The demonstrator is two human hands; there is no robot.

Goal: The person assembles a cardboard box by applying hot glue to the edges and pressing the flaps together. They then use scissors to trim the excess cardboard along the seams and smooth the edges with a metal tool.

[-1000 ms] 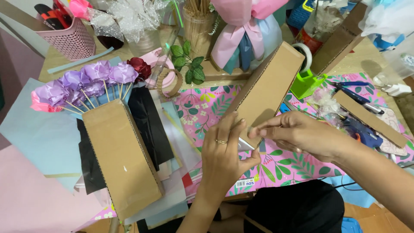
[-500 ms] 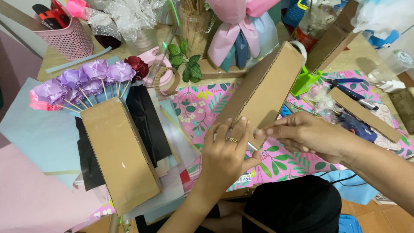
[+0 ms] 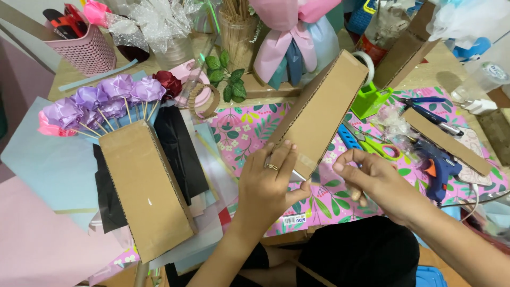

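Observation:
My left hand [image 3: 271, 183], with a ring on one finger, presses its fingers on the near end of a long brown cardboard piece [image 3: 324, 106] that slants up and away over the pink floral sheet [image 3: 239, 133]. A strip of clear tape [image 3: 307, 166] lies across that near end. My right hand [image 3: 372, 180] hovers just right of the cardboard end, thumb and fingers pinched together; what it pinches is too thin to make out. A second cardboard box [image 3: 146, 186] stands at the left with purple ribbon roses on sticks [image 3: 101, 101] behind it.
A blue glue gun [image 3: 438, 165], scissors [image 3: 372, 146], a green tape dispenser [image 3: 370, 100] and a flat cardboard strip [image 3: 446, 141] lie to the right. Black paper [image 3: 180, 149], pastel sheets [image 3: 48, 170], a pink basket [image 3: 87, 50] and a wrapped bouquet [image 3: 292, 48] crowd the left and back.
My right hand has drawn away to the right from the cardboard end. My left hand has stayed on that end, its fingers now flat over the taped spot.

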